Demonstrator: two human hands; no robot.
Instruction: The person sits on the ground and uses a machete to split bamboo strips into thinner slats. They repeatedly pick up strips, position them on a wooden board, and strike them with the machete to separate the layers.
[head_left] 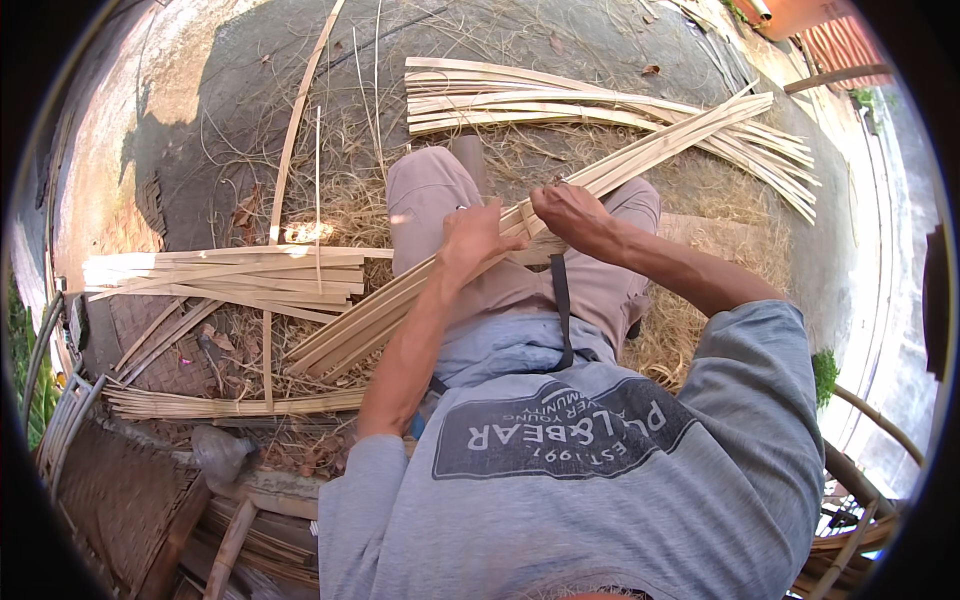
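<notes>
A long bundle of pale bamboo strips [375, 325] lies slantwise across my lap, running from the lower left to the upper right. My left hand [472, 238] is closed around its middle, thumb stretched toward the right. Just beyond it, my right hand [572, 213] grips the same bundle from above, its fingers curled under and partly hidden. Between the two hands a short stretch of the strips shows. The bundle's upper end passes over my right knee and overlaps another pile of bamboo strips [520, 95] on the ground ahead.
More bamboo strips [230, 272] lie stacked at my left, with a further row of strips [200, 403] nearer to me. Thin shavings [690, 330] litter the ground. A crumpled clear plastic bag [222, 452] sits at the lower left. One long strip [300, 125] stretches away ahead.
</notes>
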